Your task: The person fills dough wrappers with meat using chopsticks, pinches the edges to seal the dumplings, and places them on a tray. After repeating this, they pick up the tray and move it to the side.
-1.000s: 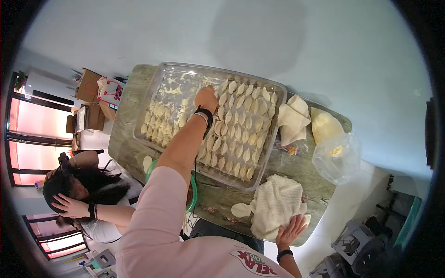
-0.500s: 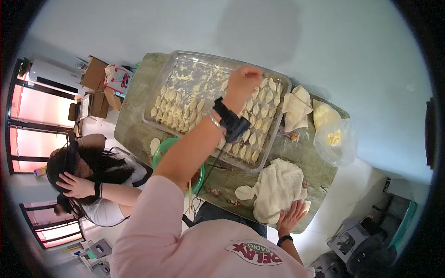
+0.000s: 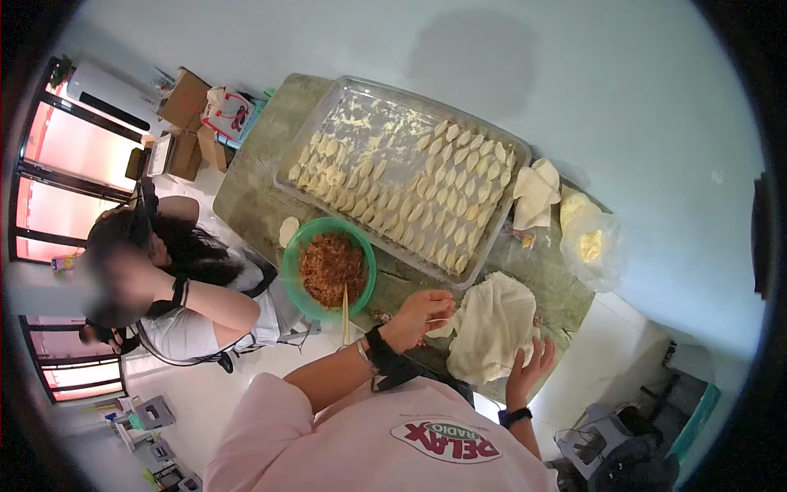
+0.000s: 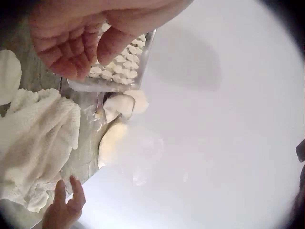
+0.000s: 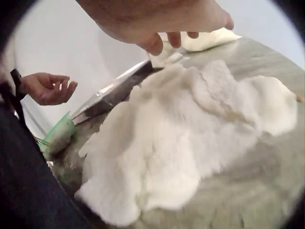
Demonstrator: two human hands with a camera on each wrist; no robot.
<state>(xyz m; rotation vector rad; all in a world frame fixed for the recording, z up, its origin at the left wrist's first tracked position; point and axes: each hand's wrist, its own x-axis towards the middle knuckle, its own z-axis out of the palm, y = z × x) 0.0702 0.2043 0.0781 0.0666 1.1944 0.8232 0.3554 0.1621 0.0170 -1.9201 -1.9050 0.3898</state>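
My left hand (image 3: 420, 318) hovers at the table's near side, over a round dough wrapper (image 4: 8, 76) left of a white cloth (image 3: 492, 328). Its fingers are loosely bent, and nothing shows between them in the left wrist view. My right hand (image 3: 531, 373) is at the cloth's right edge, fingers spread and holding nothing. Under the cloth's edge in the right wrist view, pale rounded dough (image 5: 276, 105) sticks out. Farther back, a clear tray (image 3: 393, 88) carries rows of dumplings (image 3: 447, 193). A green bowl (image 3: 371, 275) of brown filling (image 3: 328, 266) with chopsticks (image 3: 345, 316) stands left of my left hand.
Another wrapper (image 3: 288, 231) lies beside the bowl. Right of the tray are a folded pale cloth (image 3: 537, 193) and a plastic bag (image 3: 592, 254) with yellowish contents. A person (image 3: 197, 287) sits left of the table (image 3: 250, 176); a wall stands behind it.
My left hand has come back from over the tray to the near side by the white cloth. The right hand has lifted its fingers from the cloth's edge. The bowl is now uncovered to view.
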